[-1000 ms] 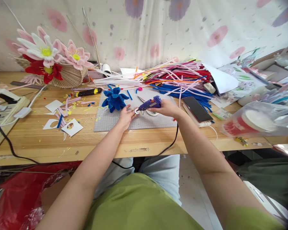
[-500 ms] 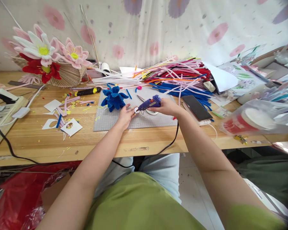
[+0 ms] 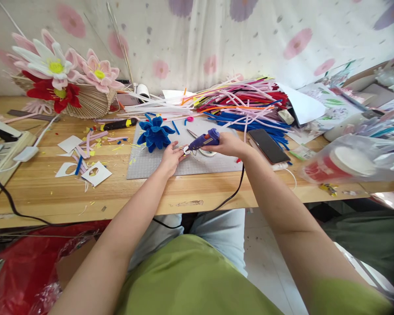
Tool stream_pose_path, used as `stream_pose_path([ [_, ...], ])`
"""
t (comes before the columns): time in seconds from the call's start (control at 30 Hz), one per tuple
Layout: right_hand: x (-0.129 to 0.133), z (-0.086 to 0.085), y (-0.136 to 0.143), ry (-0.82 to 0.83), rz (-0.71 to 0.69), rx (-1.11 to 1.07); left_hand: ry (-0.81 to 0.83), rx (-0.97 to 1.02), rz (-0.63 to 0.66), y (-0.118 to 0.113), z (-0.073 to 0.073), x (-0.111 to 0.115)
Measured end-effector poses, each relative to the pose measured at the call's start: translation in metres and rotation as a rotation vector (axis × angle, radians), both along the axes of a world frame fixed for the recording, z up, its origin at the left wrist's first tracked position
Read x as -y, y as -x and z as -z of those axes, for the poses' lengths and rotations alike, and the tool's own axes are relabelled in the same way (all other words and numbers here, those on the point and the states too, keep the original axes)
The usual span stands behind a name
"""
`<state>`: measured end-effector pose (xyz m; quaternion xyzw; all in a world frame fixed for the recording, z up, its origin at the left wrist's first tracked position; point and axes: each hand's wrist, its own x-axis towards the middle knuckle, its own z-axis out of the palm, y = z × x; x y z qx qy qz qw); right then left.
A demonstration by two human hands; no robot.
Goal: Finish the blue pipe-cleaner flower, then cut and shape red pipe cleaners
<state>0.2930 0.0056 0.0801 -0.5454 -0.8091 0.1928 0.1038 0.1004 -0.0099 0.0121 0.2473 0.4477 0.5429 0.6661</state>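
My right hand [image 3: 228, 145] is wrapped round a blue glue gun [image 3: 203, 140], whose nozzle points left. Between the fingers of my left hand [image 3: 171, 159] is a small white piece [image 3: 185, 150], which looks like a paper disc; the nozzle tip is at it, though I cannot tell whether they touch. Just behind my left hand stands a blue pipe-cleaner flower [image 3: 155, 133] on the grey cutting mat [image 3: 144, 168]. Scissors [image 3: 207, 152] lie on the mat, partly hidden by the glue gun.
Bundles of pipe cleaners [image 3: 236, 103] lie along the back. A phone [image 3: 268, 146] and a bagged red cup [image 3: 328, 165] are at right. Paper offcuts [image 3: 96, 173] and a yellow-black tool [image 3: 118, 124] lie left, near finished flowers [image 3: 55, 68]. The gun's black cord [image 3: 231, 197] hangs over the table edge.
Both hands, the white piece and the glue gun stay almost where they were. The whole view has shifted very slightly.
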Motion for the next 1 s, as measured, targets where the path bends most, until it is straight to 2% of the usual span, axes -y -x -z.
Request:
stream_pose_path([
  [0.2,0.000,-0.005,-0.002,0.012,0.075,0.010,-0.002,0.007,0.018,0.001,0.000,0.000],
  [0.5,-0.001,0.000,-0.001,0.013,0.005,0.006,0.001,-0.007,0.024,0.000,-0.002,0.001],
  [0.73,0.001,-0.006,-0.008,0.018,0.058,0.000,-0.003,-0.015,0.023,0.000,0.001,0.001],
  [1.0,0.002,-0.002,-0.004,0.053,-0.025,-0.026,-0.010,-0.032,0.041,0.001,-0.001,0.002],
])
